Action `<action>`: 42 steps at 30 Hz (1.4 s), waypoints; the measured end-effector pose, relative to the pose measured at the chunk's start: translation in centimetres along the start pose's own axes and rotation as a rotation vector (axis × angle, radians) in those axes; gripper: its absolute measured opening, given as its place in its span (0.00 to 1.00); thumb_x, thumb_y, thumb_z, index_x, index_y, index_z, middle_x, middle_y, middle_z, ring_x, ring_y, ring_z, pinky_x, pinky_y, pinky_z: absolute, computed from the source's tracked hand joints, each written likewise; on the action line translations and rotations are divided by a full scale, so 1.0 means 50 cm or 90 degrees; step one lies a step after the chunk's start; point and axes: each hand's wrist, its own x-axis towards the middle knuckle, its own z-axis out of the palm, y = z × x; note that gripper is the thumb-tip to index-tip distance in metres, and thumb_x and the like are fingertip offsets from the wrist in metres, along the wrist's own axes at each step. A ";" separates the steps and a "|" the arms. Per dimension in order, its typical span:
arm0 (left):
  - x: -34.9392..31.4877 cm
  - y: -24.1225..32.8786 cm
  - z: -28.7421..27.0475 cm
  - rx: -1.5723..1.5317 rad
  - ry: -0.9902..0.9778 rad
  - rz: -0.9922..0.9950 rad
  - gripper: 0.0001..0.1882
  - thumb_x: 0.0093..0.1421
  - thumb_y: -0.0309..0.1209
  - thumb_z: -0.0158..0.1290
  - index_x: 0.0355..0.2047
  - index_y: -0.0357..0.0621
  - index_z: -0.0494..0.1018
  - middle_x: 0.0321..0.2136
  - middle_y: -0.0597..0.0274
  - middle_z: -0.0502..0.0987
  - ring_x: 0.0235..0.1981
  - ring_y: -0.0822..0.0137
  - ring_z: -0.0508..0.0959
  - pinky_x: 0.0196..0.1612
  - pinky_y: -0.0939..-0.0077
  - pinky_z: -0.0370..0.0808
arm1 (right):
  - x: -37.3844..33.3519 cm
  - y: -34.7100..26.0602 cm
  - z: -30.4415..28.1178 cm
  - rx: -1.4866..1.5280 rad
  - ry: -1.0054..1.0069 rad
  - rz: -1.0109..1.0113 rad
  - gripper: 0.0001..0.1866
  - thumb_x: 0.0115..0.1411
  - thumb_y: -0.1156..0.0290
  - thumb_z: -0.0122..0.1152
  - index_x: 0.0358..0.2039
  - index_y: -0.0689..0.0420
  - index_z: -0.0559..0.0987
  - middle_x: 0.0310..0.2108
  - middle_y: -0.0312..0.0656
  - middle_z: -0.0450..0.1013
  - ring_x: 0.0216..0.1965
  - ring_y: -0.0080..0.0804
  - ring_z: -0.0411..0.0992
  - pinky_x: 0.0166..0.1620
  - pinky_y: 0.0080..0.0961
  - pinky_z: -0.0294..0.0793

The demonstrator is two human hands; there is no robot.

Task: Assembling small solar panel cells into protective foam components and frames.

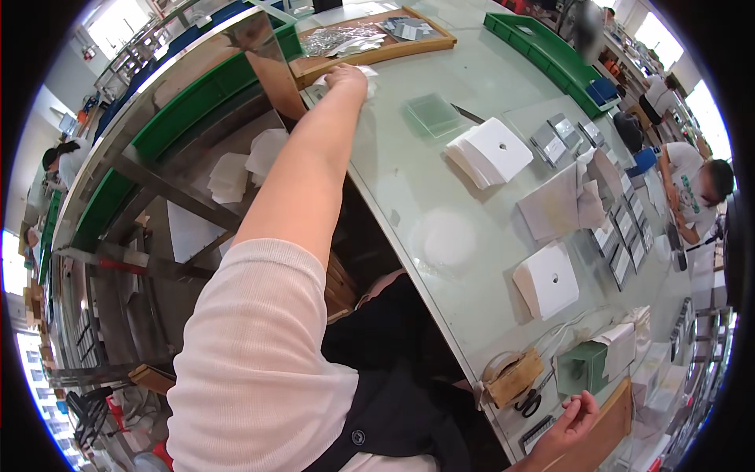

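Note:
My left arm stretches to the far edge of the table. There my left hand [346, 76] is closed over a white crumpled cloth or paper [370, 72], beside the wooden tray [376, 54]. What lies under the palm is hidden. At the lower right my right hand [576, 421] is raised with loosely bent fingers, nothing visible in them. Nearest to it are a green open box [580, 368], black-handled scissors [532, 400] and a wooden block [514, 377]. Two stacks of white sheets with a dark hole, the far stack [494, 153] and the near stack [548, 281], rest on the table.
Rows of small grey framed pieces [624, 228] lie at the right, with a wrinkled pale cloth [560, 200] beside them. A clear greenish tray [431, 115] and a long green bin [543, 59] stand farther back. A metal-framed rack [177, 189] is at the left. Another person [692, 185] sits across.

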 end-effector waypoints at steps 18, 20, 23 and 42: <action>-0.062 0.023 -0.164 -0.120 0.202 0.120 0.21 0.58 0.34 0.53 0.50 0.39 0.71 0.49 0.44 0.73 0.51 0.53 0.74 0.50 0.60 0.72 | -0.041 -0.017 -0.030 -0.020 0.059 0.066 0.09 0.66 0.74 0.47 0.43 0.64 0.72 0.36 0.39 0.68 0.35 0.23 0.66 0.39 0.18 0.68; -0.088 -0.010 -0.201 -0.184 0.160 0.154 0.22 0.57 0.35 0.54 0.49 0.37 0.72 0.47 0.43 0.74 0.49 0.55 0.76 0.49 0.63 0.74 | -0.042 -0.029 -0.009 0.064 0.059 0.017 0.08 0.66 0.76 0.47 0.42 0.64 0.73 0.36 0.39 0.68 0.34 0.23 0.66 0.38 0.18 0.68; -0.161 0.008 -0.220 -0.849 -0.038 0.306 0.22 0.56 0.37 0.57 0.45 0.32 0.73 0.43 0.52 0.77 0.40 0.59 0.80 0.44 0.65 0.78 | -0.046 -0.071 0.020 0.109 0.032 -0.008 0.07 0.64 0.78 0.48 0.40 0.65 0.73 0.35 0.39 0.68 0.34 0.23 0.67 0.37 0.18 0.69; -0.328 0.068 0.018 -1.314 -0.346 0.158 0.28 0.53 0.32 0.53 0.52 0.31 0.63 0.43 0.52 0.72 0.42 0.56 0.76 0.43 0.60 0.76 | -0.016 -0.163 0.449 0.458 -0.374 0.248 0.27 0.62 0.71 0.51 0.61 0.63 0.59 0.59 0.50 0.59 0.62 0.40 0.57 0.59 0.32 0.62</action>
